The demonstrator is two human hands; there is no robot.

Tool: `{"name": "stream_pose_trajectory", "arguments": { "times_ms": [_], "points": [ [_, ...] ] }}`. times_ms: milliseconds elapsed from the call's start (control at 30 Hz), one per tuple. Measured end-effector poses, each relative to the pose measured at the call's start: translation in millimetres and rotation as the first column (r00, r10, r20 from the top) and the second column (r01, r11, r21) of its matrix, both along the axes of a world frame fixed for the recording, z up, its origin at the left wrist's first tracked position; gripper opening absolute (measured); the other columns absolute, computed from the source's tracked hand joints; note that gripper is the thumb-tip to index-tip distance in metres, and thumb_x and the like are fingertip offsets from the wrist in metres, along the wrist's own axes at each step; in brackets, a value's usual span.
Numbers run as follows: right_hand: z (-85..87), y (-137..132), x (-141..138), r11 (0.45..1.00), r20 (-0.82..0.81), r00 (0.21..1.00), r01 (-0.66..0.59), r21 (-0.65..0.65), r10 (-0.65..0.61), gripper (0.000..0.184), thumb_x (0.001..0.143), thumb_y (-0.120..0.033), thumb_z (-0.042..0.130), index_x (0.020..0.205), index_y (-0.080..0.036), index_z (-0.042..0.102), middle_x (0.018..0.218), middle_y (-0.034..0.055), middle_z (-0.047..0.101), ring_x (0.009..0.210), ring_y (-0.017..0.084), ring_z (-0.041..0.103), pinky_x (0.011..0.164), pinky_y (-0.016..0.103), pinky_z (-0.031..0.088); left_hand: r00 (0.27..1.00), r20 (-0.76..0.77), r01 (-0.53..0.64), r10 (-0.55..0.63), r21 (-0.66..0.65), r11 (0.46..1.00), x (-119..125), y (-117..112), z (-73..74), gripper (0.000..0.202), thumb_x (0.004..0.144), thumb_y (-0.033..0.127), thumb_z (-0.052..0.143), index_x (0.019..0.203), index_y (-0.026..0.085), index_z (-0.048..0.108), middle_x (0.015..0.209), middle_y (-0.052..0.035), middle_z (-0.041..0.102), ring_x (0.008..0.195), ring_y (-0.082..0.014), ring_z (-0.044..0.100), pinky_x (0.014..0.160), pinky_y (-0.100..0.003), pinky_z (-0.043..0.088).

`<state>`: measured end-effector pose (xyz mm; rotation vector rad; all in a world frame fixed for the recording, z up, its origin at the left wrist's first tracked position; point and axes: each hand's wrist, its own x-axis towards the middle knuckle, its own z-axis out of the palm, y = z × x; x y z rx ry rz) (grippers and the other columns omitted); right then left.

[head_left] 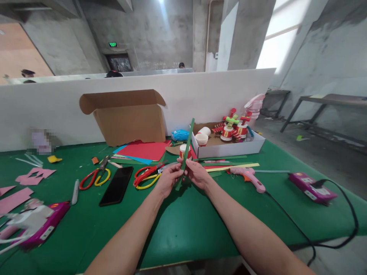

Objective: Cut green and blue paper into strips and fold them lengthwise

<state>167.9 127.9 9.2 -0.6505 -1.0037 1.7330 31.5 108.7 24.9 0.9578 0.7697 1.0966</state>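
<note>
A long green paper strip [188, 142] stands nearly upright in front of me, pinched by both hands near its lower part. My left hand [169, 177] grips it from the left, fingers closed. From the other side my right hand [197, 174] closes on it, thumb and fingertips close to the left ones. Just behind the strip is a small white paper cup [182, 149] with a red and yellow band, partly hidden. Red-and-yellow-handled scissors [143, 176] lie left of my left hand. A pink glue gun [250, 176] rests to the right, on its side.
Coloured paper sheets [146, 149] lie before an open cardboard box [130, 122]. A white box [229, 149] holds cups and finished paper figures. Nearby are a black phone [117, 186], more scissors [94, 178], and purple power strips [311, 187] with a trailing black cable [289, 219].
</note>
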Motion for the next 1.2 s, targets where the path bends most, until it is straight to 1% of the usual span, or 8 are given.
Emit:
{"name": "stream_pose_trajectory", "arguments": {
  "times_ms": [233, 567, 667, 767, 833, 967, 1100, 1200],
  "points": [
    [-1.8, 0.9, -2.9, 0.999, -0.02, 0.999, 0.033, -0.004, -0.033, 0.039, 0.069, -0.047, 0.079, 0.094, -0.018, 0.075, 0.066, -0.0024, 0.058, 0.054, 0.007, 0.042, 0.049, 0.02, 0.043, 0.99, -0.106, -0.086, 0.095, 0.081, 0.993, 1.3, 1.6, -5.0, 0.034, 0.054, 0.033, 0.083, 0.067, 0.016, 0.056, 0.064, 0.0026, 0.063, 0.053, -0.0072, 0.054, 0.054, -0.019, 0.045],
    [-1.7, 3.1, -5.3, 0.988, 0.059, 0.987, 0.151, -0.002, -0.151, 0.04, 0.059, -0.05, 0.082, 0.082, -0.018, 0.076, 0.064, -0.002, 0.06, 0.052, 0.005, 0.038, 0.05, 0.018, 0.032, 0.933, -0.311, -0.094, 0.181, 0.276, 0.957, -1.3, 8.5, -10.2, 0.035, 0.057, 0.039, 0.08, 0.059, 0.017, 0.052, 0.061, 0.0044, 0.057, 0.061, -0.0101, 0.053, 0.061, -0.023, 0.043],
    [0.9, 0.1, -5.5, 0.981, 0.18, 0.965, 0.183, 0.067, -0.192, 0.042, 0.063, -0.055, 0.077, 0.08, -0.017, 0.075, 0.054, -0.0041, 0.052, 0.05, 0.006, 0.034, 0.049, 0.02, 0.027, 0.94, -0.273, -0.136, 0.205, 0.251, 0.958, -9.0, 9.8, -2.4, 0.037, 0.057, 0.043, 0.081, 0.068, 0.017, 0.058, 0.069, 0.0022, 0.063, 0.066, -0.0116, 0.056, 0.063, -0.024, 0.043],
    [4.3, -6.7, -8.1, 0.975, 0.333, 0.925, 0.131, 0.181, -0.186, 0.043, 0.068, -0.058, 0.071, 0.073, -0.015, 0.073, 0.054, -0.0032, 0.051, 0.05, 0.007, 0.033, 0.049, 0.022, 0.024, 0.95, -0.192, -0.204, 0.245, 0.21, 0.956, -17.2, 10.8, 6.6, 0.044, 0.061, 0.053, 0.077, 0.079, 0.016, 0.063, 0.075, 0.0001, 0.065, 0.069, -0.0136, 0.058, 0.066, -0.026, 0.045],
    [6.4, -11.8, -10.6, 0.967, 0.419, 0.891, 0.077, 0.242, -0.176, 0.044, 0.071, -0.058, 0.067, 0.067, -0.014, 0.07, 0.054, -0.0032, 0.051, 0.05, 0.007, 0.033, 0.049, 0.022, 0.023, 0.953, -0.213, -0.175, 0.214, 0.187, 0.967, -19.8, 10.7, 9.9, 0.044, 0.06, 0.055, 0.078, 0.074, 0.015, 0.064, 0.066, 0.0017, 0.061, 0.063, -0.0124, 0.056, 0.064, -0.026, 0.045],
    [8.3, -17.1, -14.2, 0.947, 0.532, 0.819, 0.043, 0.319, -0.216, 0.046, 0.074, -0.058, 0.062, 0.056, -0.016, 0.062, 0.045, -0.0064, 0.037, 0.047, 0.007, 0.03, 0.048, 0.023, 0.021, 0.945, -0.29, -0.119, 0.153, 0.131, 0.984, -16.8, 9.9, 8.2, 0.04, 0.05, 0.045, 0.086, 0.063, 0.014, 0.066, 0.056, 0.0033, 0.056, 0.053, -0.0085, 0.048, 0.055, -0.023, 0.038],
    [5.7, -15.8, -15.8, 0.949, 0.559, 0.802, 0.03, 0.313, -0.21, 0.044, 0.073, -0.056, 0.062, 0.055, -0.016, 0.061, 0.043, -0.0066, 0.036, 0.046, 0.008, 0.03, 0.047, 0.023, 0.021, 0.957, -0.256, -0.116, 0.136, 0.091, 0.989, -14.1, 11.2, 2.5, 0.042, 0.052, 0.049, 0.084, 0.065, 0.012, 0.069, 0.058, 0.0001, 0.059, 0.052, -0.008, 0.047, 0.052, -0.023, 0.036],
    [1.9, -14.0, -16.7, 0.971, 0.525, 0.84, 0.008, 0.24, -0.136, 0.042, 0.073, -0.057, 0.063, 0.062, -0.016, 0.066, 0.049, -0.0044, 0.046, 0.046, 0.007, 0.033, 0.047, 0.023, 0.021, 0.969, -0.227, -0.085, 0.098, 0.068, 0.994, -16.3, 12.1, 1.2, 0.045, 0.057, 0.053, 0.08, 0.07, 0.012, 0.071, 0.057, -0.0007, 0.058, 0.049, -0.0072, 0.045, 0.049, -0.022, 0.033]
  ]
}}
